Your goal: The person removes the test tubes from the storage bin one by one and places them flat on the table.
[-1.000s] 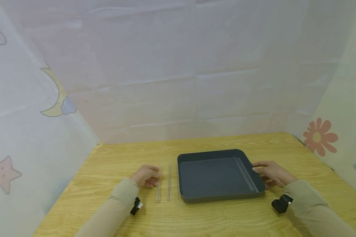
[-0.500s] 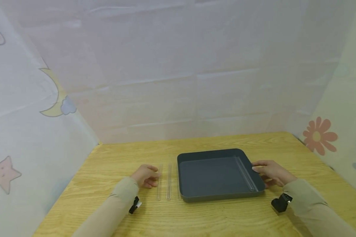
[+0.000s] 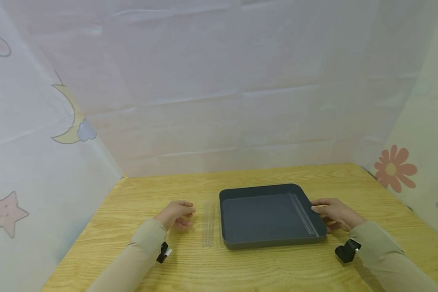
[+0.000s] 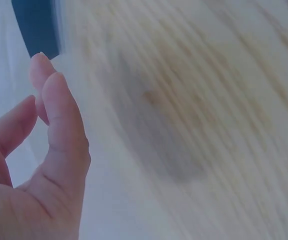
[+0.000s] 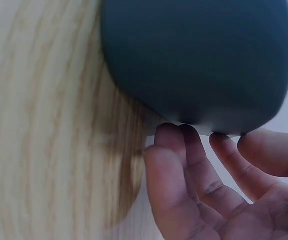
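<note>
My left hand hovers over the table left of the tubes, its fingers loosely bent with nothing between them; the left wrist view shows the bare hand. Two slim clear tubes lie close together between that hand and the dark grey tray. Inside the tray, along its right wall, rests more clear tubing. My right hand is at the tray's right side. In the right wrist view its relaxed fingertips touch the tray's outer wall, thumb up near the rim.
A faint clear edge shows along the tray's left wall. The wood-grain table meets a pale hanging cloth at the back, with printed cloths at both sides. Each wrist carries a small black camera.
The leftmost clear tube has moved right, up beside its neighbour. My left hand has drawn back slightly left, away from the tubes. The right hand and the tray stay put.
</note>
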Available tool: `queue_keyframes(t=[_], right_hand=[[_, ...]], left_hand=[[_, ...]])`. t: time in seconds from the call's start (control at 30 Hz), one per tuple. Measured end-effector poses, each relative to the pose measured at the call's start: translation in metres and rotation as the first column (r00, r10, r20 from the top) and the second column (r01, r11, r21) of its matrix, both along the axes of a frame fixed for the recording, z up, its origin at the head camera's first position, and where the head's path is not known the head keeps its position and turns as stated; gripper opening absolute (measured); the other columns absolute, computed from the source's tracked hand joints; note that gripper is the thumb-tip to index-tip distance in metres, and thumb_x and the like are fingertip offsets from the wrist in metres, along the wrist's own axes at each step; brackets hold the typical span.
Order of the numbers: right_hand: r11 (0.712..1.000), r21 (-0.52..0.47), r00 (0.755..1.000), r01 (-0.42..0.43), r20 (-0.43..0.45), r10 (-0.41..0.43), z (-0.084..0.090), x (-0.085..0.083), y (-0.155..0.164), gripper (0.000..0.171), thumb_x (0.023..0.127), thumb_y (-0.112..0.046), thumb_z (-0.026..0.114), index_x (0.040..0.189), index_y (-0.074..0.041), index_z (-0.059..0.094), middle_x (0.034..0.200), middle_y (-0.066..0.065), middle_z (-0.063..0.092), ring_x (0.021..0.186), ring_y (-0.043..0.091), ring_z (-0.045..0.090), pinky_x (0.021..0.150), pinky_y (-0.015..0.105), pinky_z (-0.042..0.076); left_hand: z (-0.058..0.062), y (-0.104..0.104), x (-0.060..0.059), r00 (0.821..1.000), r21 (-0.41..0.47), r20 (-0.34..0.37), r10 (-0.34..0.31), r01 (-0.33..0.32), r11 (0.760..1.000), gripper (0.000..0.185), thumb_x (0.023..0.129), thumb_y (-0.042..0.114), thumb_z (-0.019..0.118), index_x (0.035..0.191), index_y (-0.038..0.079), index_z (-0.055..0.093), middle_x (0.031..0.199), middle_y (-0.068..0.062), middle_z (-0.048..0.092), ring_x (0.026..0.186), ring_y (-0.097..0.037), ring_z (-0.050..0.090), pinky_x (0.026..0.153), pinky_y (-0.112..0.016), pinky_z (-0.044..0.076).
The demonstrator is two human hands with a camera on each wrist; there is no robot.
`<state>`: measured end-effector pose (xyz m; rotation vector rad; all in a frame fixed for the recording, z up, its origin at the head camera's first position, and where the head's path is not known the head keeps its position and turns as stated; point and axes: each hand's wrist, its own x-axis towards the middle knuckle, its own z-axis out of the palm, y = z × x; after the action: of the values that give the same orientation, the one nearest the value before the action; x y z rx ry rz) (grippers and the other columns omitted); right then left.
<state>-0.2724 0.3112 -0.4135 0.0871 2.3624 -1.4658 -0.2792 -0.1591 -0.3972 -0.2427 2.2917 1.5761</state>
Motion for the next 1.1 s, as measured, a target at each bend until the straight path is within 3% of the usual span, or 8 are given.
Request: queue_keyframes(t=[0.43, 0.77, 1.1], right_hand=[[1.0, -0.005, 1.0, -0.006, -0.007, 0.006, -0.001, 0.0, 0.0, 0.051, 0.103, -0.015, 0.048, 0.142, 0.014, 0.032, 0.089, 0.007, 0.067, 0.065, 0.021, 0.059, 0.055, 0.035, 0.05], [1.0, -0.004, 1.0, -0.007, -0.006, 0.007, -0.001, 0.0, 0.0, 0.051, 0.104, -0.016, 0.048, 0.143, 0.014, 0.032, 0.09, 0.007, 0.067, 0.066, 0.021, 0.059, 0.055, 0.036, 0.05], [1.0, -0.007, 1.0, -0.005, -0.005, 0.005, 0.0, 0.0, 0.0, 0.051, 0.103, -0.016, 0.048, 0.142, 0.014, 0.033, 0.089, 0.007, 0.067, 0.065, 0.021, 0.059, 0.055, 0.036, 0.05]], left_hand=[[0.015, 0.022, -0.002, 0.994, 0.09, -0.004, -0.114, 0.113, 0.989, 0.045, 0.102, 0.018, 0.054, 0.141, -0.004, 0.046, 0.111, -0.019, 0.062, 0.065, -0.015, 0.064, 0.066, -0.031, 0.058], [0.012, 0.041, -0.008, 0.99, 0.17, 0.019, -0.14, 0.135, 0.976, 0.044, 0.102, 0.017, 0.053, 0.14, -0.004, 0.046, 0.112, -0.02, 0.062, 0.065, -0.015, 0.065, 0.069, -0.034, 0.059], [0.021, 0.059, -0.009, 0.977, 0.218, 0.043, -0.209, 0.195, 0.956, 0.048, 0.102, 0.02, 0.054, 0.143, -0.001, 0.044, 0.103, -0.011, 0.063, 0.066, -0.015, 0.066, 0.068, -0.031, 0.058]])
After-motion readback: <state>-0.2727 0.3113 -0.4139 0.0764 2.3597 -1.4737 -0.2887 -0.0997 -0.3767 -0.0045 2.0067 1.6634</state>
